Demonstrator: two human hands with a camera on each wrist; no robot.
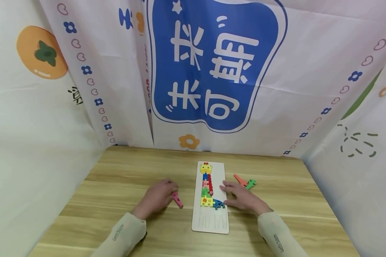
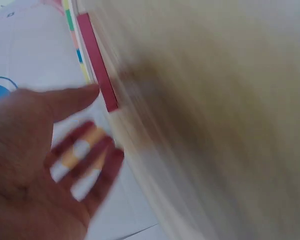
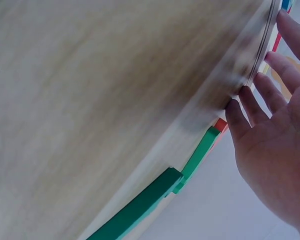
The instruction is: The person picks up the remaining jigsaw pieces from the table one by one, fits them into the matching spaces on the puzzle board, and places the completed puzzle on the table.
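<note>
A white puzzle board [image 1: 209, 228] lies on the table with a giraffe of coloured pieces: yellow head [image 1: 206, 168], red strip [image 1: 210, 185], blue, pink, green and yellow blocks, and a blue piece [image 1: 218, 204] at the lower right. Left of it lies a narrow pink piece [image 1: 177, 200]. My left hand [image 1: 159, 197] is at that piece; the left wrist view shows the thumb tip by its side [image 2: 97, 62], the other fingers spread apart. My right hand [image 1: 242, 196] has its fingertips at the board's right edge, fingers extended [image 3: 270, 92], holding nothing.
Beyond my right hand, an orange piece [image 1: 240, 179] and a green piece [image 1: 251, 184] lie together on the wooden table [image 1: 122, 175]. In the right wrist view a dark green piece [image 3: 137, 207] stands out nearer the camera. Printed white cloth [image 1: 132, 125] surrounds the table.
</note>
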